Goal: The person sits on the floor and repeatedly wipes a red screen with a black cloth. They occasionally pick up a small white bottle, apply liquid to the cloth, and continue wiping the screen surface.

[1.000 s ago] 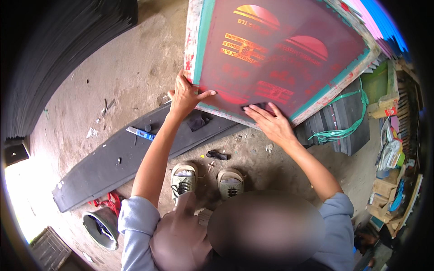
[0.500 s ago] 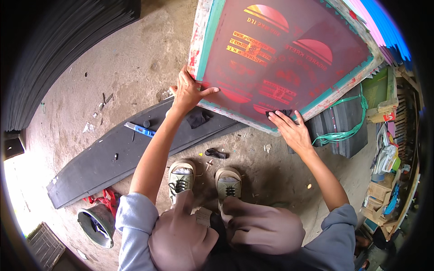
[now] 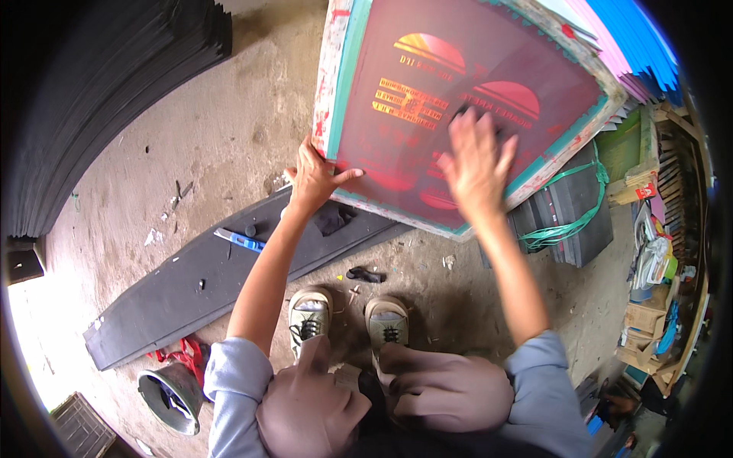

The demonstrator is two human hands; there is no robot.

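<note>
A silk-screen printing frame [image 3: 324,114] with whitish, red-stained edges and teal tape borders its reddish mesh [image 3: 397,156], which bears half-round shapes and lettering. My left hand [image 3: 311,182] grips its near left corner, thumb over the mesh and fingers round the edge. Over the middle of the mesh, my right hand [image 3: 477,164] is smeared by motion, its fingers stretched forward. Some of a small black cloth [image 3: 463,113] shows at its fingertips, pressed against the mesh; the rest is hidden under the hand.
A dark foam sheet [image 3: 175,294] on the floor carries a blue cutter knife [image 3: 240,240]. Black sheets [image 3: 114,107] are stacked far left, blue sheets [image 3: 630,46] far right. A bundle tied with green string [image 3: 569,229] lies beside the frame. A bucket [image 3: 169,401] stands near left.
My right hand has swept from the frame's near edge up and away over the mesh, taking the black cloth along. My left hand keeps its grip on the corner. The view has shifted slightly.
</note>
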